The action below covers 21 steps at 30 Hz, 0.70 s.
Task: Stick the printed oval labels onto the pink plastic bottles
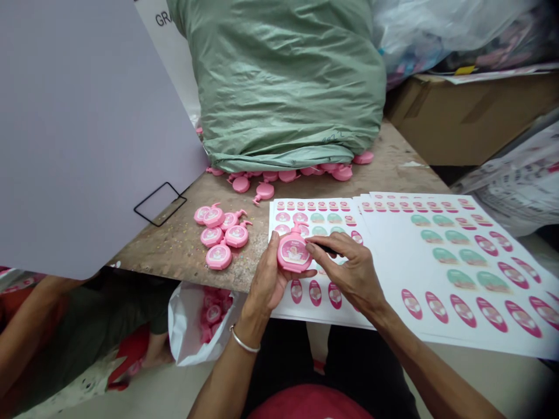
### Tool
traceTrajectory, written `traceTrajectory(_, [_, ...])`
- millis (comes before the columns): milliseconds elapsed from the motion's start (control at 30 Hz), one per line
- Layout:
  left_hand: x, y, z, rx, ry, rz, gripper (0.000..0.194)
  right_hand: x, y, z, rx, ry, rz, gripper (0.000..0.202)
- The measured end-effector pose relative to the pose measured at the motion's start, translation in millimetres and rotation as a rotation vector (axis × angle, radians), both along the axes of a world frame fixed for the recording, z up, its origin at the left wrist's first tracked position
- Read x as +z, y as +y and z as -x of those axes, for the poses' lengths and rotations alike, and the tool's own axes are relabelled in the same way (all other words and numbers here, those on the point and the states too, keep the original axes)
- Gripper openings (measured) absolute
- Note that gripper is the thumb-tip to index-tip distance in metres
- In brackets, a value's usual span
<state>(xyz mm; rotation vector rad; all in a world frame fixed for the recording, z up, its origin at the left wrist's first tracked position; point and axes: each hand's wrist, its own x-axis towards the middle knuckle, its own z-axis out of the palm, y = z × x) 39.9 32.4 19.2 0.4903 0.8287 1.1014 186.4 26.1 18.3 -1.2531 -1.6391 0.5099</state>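
My left hand (273,279) holds a pink pump-shaped toy bottle (294,251) upright over the sticker sheets, its round label facing up. My right hand (349,265) pinches a thin dark tool (322,247), its tip end at the bottle's right edge. Under both hands lies a white sticker sheet (283,305) with rows of pink and green labels. More sticker sheets (388,262) overlap to its right. Several labelled pink bottles (218,256) are grouped on the table to the left.
A large green sack (288,81) stands on the worn table (166,250), with unlabelled pink bottles (264,191) along its base. A white bag (187,326) of pink pieces hangs below the edge. A grey panel (96,128), a cardboard box (476,116) and another person's arm (30,331) flank it.
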Motion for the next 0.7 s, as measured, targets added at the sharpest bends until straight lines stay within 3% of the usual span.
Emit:
traceTrajectory(100, [1.1, -1.3, 0.3, -0.011, 0.016, -0.032, 0.048, 1.1, -0.5, 2.7, -0.006, -0.024, -0.026, 0.017])
traceTrajectory(233, [-2.2, -4.0, 0.6, -0.036, 0.108, -0.156, 0.035, 1.7, -0.6, 3.1, -0.051, -0.152, -0.115, 0.018])
traceTrajectory(400, [-4.6, -7.3, -3.7, 0.129, 0.309, -0.257, 0.031, 0.1, 0.6, 0.9, -0.276, -0.501, -0.13, 0.034])
traceTrajectory(467, [-3.9, -9.4, -8.6, 0.208, 0.449, -0.292, 0.03, -3.1, 0.5, 8.6, -0.327, -0.436, -0.107, 0.05])
traceTrajectory(567, [-7.4, -11.1, -13.8, 0.344, 0.677, -0.338, 0.032, -15.6, 1.8, 27.5, -0.234, -0.201, -0.073, 0.065])
traceTrajectory(700, [-24.8, -1.6, 6.0, 0.501, 0.837, -0.299, 0.035, -39.6, 24.5, 31.2, -0.254, -0.193, 0.032, 0.068])
